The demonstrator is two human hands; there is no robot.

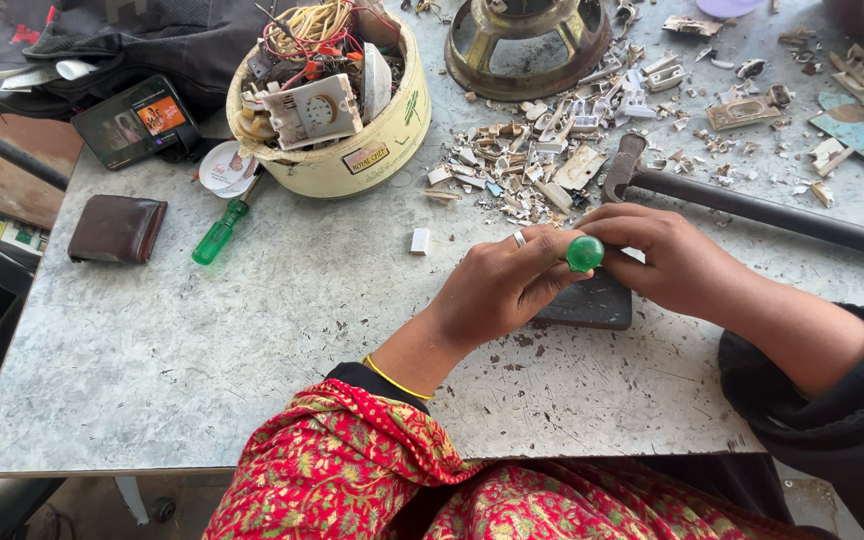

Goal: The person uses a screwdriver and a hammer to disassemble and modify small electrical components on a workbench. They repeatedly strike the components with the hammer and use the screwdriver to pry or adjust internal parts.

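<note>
A: Presently, entry for the bench. The left hand is curled, fingers pressed together around a green-handled tool; only the round end of the handle shows, upright between both hands. A ring sits on one finger.

B: And the right hand?

A: It is closed in a pinch just beside the handle, fingertips touching or nearly touching it. What it pinches is hidden; cannot tell. Both hands rest over a dark flat block lying on the metal table.

B: Surroundings?

A: A hammer lies just behind the right hand, head toward a heap of broken white plastic pieces. A round tin full of wires and switch parts stands to the left, with a second green screwdriver lying near it. A brown wallet and a phone lie well apart, at the far left.

B: Risks, as judged?

A: The tool tip is unseen under the fingers. If the piece is small and held only by fingertips, pressure from above could make the tip slip off and jab the right-hand fingers. The block could also skate on the smooth metal. Loose shards nearby could cut a resting wrist.
</note>
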